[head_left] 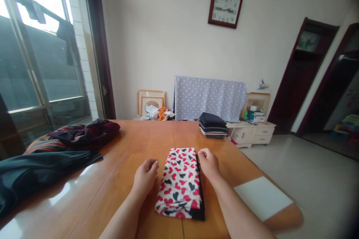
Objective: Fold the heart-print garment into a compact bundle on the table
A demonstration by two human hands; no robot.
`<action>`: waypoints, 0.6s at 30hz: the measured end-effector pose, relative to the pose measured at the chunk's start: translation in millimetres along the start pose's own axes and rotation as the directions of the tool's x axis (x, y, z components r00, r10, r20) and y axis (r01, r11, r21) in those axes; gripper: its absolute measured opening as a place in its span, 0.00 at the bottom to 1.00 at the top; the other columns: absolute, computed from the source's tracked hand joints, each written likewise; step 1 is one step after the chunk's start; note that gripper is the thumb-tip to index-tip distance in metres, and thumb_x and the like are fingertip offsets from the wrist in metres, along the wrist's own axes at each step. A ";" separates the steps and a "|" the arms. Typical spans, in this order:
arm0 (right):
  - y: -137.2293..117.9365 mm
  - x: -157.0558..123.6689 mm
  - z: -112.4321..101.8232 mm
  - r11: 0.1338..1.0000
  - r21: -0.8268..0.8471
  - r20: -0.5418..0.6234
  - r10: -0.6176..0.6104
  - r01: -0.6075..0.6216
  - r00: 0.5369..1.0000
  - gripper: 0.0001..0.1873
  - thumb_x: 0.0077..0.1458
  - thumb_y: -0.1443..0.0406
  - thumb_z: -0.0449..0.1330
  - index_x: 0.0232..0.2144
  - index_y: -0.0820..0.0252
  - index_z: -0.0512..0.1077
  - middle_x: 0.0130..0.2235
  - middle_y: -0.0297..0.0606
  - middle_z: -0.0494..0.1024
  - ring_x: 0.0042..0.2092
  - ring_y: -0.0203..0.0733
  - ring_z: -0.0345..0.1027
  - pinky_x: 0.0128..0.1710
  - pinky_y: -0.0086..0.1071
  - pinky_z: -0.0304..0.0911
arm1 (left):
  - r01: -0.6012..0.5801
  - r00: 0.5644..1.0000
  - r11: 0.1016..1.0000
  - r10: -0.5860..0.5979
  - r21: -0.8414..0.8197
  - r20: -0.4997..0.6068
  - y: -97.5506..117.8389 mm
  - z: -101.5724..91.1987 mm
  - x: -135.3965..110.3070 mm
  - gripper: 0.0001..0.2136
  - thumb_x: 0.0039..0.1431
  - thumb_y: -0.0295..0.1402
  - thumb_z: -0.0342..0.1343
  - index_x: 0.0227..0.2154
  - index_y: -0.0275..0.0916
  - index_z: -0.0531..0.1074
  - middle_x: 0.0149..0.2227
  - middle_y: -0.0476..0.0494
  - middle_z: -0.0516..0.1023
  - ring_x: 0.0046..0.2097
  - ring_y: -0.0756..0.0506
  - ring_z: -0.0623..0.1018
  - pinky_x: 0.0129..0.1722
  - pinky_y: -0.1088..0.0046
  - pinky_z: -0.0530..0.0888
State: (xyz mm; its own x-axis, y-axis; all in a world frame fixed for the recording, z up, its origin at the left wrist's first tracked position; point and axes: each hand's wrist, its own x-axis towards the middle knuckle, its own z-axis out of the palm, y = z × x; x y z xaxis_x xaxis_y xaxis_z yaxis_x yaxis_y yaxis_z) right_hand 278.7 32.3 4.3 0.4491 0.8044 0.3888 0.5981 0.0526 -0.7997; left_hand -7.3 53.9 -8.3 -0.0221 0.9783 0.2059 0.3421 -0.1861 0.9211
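Observation:
A folded white cloth with red and dark hearts [180,183] lies on the wooden table [123,164] right in front of me, over a dark layer that shows along its right edge. My left hand [146,175] rests on the table just left of the cloth, fingers curled in. My right hand [208,161] sits at the cloth's far right corner, fingers curled and touching its edge. Whether either hand pinches the fabric I cannot make out.
A stack of folded dark clothes [212,124] stands at the table's far edge. Loose garments, dark and striped [56,149], are heaped on the left. A white sheet [262,197] lies near the right edge. Beyond are a low cabinet [252,132] and a covered object [209,98].

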 end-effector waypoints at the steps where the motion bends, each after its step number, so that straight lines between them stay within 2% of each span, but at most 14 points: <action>1: -3.8 0.7 -1.7 1.000 0.014 -0.001 -0.009 0.009 1.000 0.15 0.59 0.54 0.52 0.33 0.55 0.73 0.33 0.38 0.80 0.36 0.46 0.73 0.36 0.34 0.65 | 0.008 1.000 1.000 -0.009 -0.022 -0.012 -1.1 -0.4 1.1 0.19 0.57 0.51 0.53 0.36 0.39 0.76 0.34 0.42 0.82 0.33 0.42 0.80 0.34 0.68 0.74; 4: -14.3 4.4 -7.7 0.999 0.036 0.022 -0.017 0.016 1.000 0.14 0.57 0.54 0.54 0.34 0.56 0.74 0.34 0.38 0.81 0.35 0.45 0.74 0.34 0.33 0.65 | 0.021 0.999 0.997 -0.024 -0.076 -0.047 -0.2 -2.2 2.7 0.20 0.56 0.52 0.54 0.35 0.39 0.76 0.33 0.42 0.82 0.33 0.42 0.80 0.35 0.68 0.74; 7: -21.8 5.1 -13.7 0.996 0.023 0.153 0.085 -0.090 0.985 0.14 0.55 0.53 0.57 0.31 0.57 0.73 0.31 0.38 0.80 0.31 0.42 0.73 0.29 0.31 0.63 | 0.039 0.995 0.988 -0.052 -0.147 -0.082 5.8 -4.8 1.3 0.20 0.54 0.52 0.56 0.36 0.38 0.76 0.33 0.41 0.82 0.34 0.42 0.80 0.36 0.67 0.74; 11: -25.7 -7.4 -19.5 0.947 -0.031 0.363 0.309 -0.320 0.879 0.15 0.53 0.52 0.59 0.28 0.58 0.71 0.26 0.36 0.77 0.24 0.38 0.68 0.21 0.27 0.55 | 0.059 0.988 0.961 -0.094 -0.270 -0.121 11.2 -8.2 -1.8 0.21 0.53 0.52 0.58 0.37 0.37 0.75 0.34 0.41 0.81 0.34 0.43 0.79 0.37 0.68 0.74; 15: -25.3 -26.9 -19.8 0.915 -0.082 0.432 0.391 -0.396 0.813 0.18 0.53 0.51 0.60 0.23 0.58 0.68 0.19 0.36 0.73 0.18 0.36 0.63 0.17 0.26 0.49 | 0.058 0.979 0.915 -0.131 -0.400 -0.156 10.5 -10.7 -2.6 0.20 0.52 0.50 0.60 0.37 0.37 0.74 0.35 0.42 0.81 0.34 0.44 0.78 0.36 0.69 0.73; 18: -25.2 -35.9 -15.9 0.902 -0.101 0.452 0.417 -0.419 0.789 0.18 0.52 0.51 0.62 0.22 0.58 0.67 0.17 0.34 0.70 0.16 0.35 0.60 0.15 0.26 0.45 | 0.063 0.953 0.864 -0.200 -0.499 -0.226 15.6 -15.7 -4.5 0.19 0.50 0.49 0.60 0.36 0.38 0.73 0.35 0.42 0.81 0.36 0.44 0.79 0.36 0.69 0.71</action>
State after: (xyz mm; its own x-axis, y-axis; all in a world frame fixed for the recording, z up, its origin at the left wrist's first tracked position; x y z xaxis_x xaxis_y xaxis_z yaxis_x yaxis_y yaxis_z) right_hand 258.0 -7.3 17.8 0.3037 0.9238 -0.2331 0.4187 -0.3492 -0.8383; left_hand -16.6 45.2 10.3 -0.3017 0.9494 0.0870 -0.1748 -0.1448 0.9739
